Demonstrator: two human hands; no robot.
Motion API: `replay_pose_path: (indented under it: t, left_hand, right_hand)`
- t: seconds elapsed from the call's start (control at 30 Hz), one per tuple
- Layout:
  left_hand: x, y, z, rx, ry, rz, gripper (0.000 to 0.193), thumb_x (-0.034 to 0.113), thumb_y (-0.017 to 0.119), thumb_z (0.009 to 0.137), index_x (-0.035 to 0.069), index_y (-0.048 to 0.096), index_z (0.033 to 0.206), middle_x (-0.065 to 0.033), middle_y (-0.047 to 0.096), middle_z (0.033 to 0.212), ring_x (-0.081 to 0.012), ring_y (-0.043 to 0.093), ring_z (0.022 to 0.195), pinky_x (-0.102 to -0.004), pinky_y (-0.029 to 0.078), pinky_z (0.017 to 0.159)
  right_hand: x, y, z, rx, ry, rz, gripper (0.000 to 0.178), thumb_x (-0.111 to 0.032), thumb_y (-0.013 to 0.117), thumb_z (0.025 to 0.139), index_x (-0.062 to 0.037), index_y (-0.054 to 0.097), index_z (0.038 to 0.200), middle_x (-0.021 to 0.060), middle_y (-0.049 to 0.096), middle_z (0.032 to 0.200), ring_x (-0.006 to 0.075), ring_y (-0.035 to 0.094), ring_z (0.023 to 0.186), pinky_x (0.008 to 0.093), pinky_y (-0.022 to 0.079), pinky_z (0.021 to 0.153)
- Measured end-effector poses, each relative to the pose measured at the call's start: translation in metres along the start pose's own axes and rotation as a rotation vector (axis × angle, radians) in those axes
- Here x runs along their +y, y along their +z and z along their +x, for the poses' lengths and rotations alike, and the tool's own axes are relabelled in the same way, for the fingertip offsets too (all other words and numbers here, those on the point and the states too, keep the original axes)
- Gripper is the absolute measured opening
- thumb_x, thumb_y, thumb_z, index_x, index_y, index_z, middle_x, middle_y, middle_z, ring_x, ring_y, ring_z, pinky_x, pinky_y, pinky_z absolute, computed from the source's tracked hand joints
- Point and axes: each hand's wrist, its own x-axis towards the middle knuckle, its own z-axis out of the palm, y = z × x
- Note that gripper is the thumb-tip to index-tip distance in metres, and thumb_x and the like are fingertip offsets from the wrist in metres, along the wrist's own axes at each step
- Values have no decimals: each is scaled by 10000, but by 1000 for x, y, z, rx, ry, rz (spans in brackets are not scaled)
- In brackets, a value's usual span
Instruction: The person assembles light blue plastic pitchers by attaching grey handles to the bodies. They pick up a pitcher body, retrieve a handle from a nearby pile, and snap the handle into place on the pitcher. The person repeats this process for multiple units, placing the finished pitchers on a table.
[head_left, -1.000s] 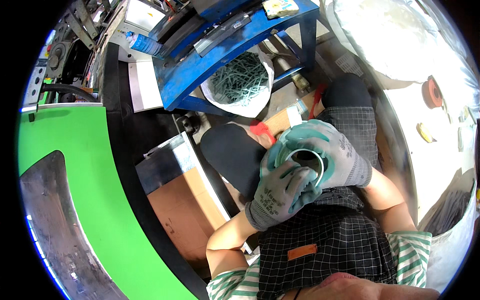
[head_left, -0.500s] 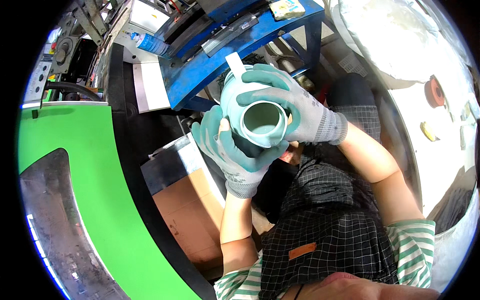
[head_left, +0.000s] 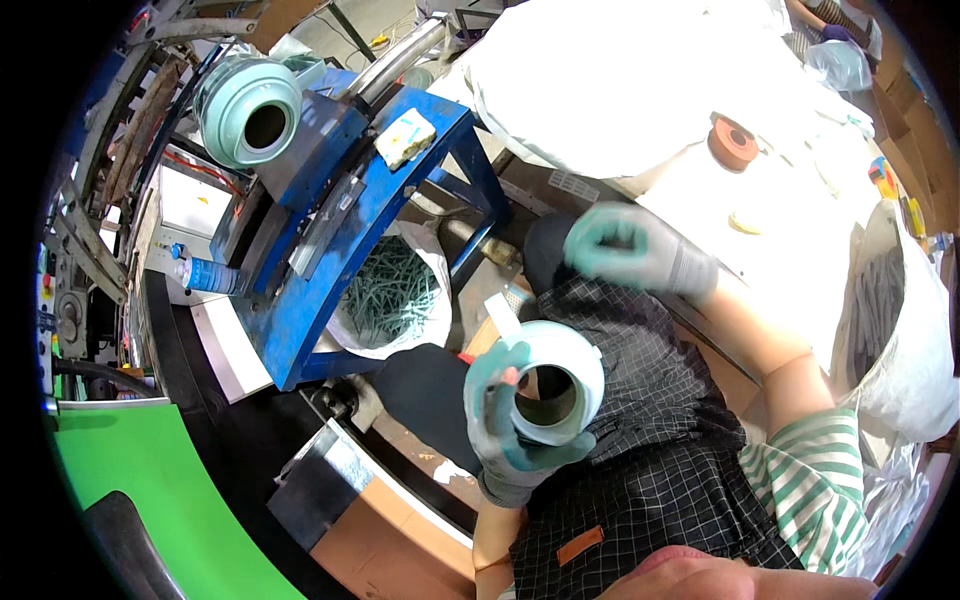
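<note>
While my gloved left hand (head_left: 510, 420) wraps the pale teal spool (head_left: 550, 390) at frame centre, thumb hooked at its hollow bore, it seems light, rigid, slick; the rim suits my grip. My right hand (head_left: 635, 250) hovers half-curled, empty.

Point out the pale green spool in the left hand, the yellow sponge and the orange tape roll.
pale green spool (head_left: 578, 362): head view, on its upper rim.
yellow sponge (head_left: 404, 137): head view, on its top face.
orange tape roll (head_left: 733, 143): head view, on its orange ring.
</note>
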Motion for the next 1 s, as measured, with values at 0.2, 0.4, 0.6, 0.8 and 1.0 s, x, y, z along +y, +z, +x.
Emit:
replay_pose_path:
  t: [0.2, 0.4, 0.6, 0.8, 1.0]
  left_hand:
    - [4, 5, -1, -26, -16, 41, 1111, 643, 877, 734, 58, 396, 1546, -242, 566, 1415, -411, 637, 1209, -515, 564, 995]
    - [12, 12, 19, -1, 36, 126, 1029, 495, 924, 740, 66, 425, 1531, -215, 617, 1345, -416, 676, 1162, -506, 589, 950]
    - [8, 9, 16, -16, 56, 416, 1028, 643, 836, 763, 20, 475, 1497, -166, 583, 1313, -393, 509, 1284, -574, 442, 1101]
    - [-2, 19, 10, 63, 72, 402, 1032, 510, 886, 783, -27, 412, 1526, -218, 538, 1367, -402, 503, 1267, -555, 448, 1046]
    - [4, 8, 21, 122, 125, 538, 781, 434, 854, 835, 46, 523, 1425, -191, 569, 1294, -386, 610, 1165, -511, 549, 936]
  right_hand:
    - [12, -84, 98, 553, 239, -724, 397, -446, 688, 965, -102, 759, 1149, 103, 713, 1164, 234, 690, 1060, 371, 528, 988]
    - [65, -108, 188, 622, 443, -1018, 423, -515, 687, 927, -202, 773, 1197, 89, 672, 1262, 291, 628, 1228, 432, 478, 1068]
    - [49, -102, 136, 632, 82, -907, 368, -469, 720, 914, -125, 794, 1023, 105, 698, 1120, 322, 663, 1084, 430, 516, 983]
    - [11, -74, 100, 596, -8, -908, 336, -382, 623, 1041, -74, 698, 1152, 156, 763, 1059, 287, 745, 946, 427, 576, 905]
    - [-86, 44, 20, -220, -558, -765, 115, -245, 699, 930, -130, 695, 931, 57, 672, 989, 257, 677, 934, 416, 568, 854]
